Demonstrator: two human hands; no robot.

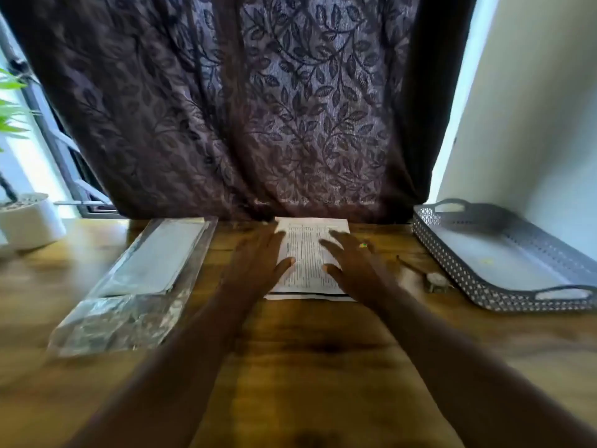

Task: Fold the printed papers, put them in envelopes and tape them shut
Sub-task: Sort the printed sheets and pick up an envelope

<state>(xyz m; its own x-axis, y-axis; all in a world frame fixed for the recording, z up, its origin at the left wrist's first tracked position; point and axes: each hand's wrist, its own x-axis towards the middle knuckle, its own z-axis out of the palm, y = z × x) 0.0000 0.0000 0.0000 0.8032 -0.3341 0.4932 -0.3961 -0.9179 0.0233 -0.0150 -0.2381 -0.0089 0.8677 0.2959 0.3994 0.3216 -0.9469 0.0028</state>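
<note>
Both open flat: left hand (258,265), right hand (355,263) | over printed papers (307,250) | wood-grain table (323,350)

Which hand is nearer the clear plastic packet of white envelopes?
Left. The left hand is over the left side of the printed white paper, right of the clear plastic packet of envelopes; the right hand is over its right side, farther away.
</note>
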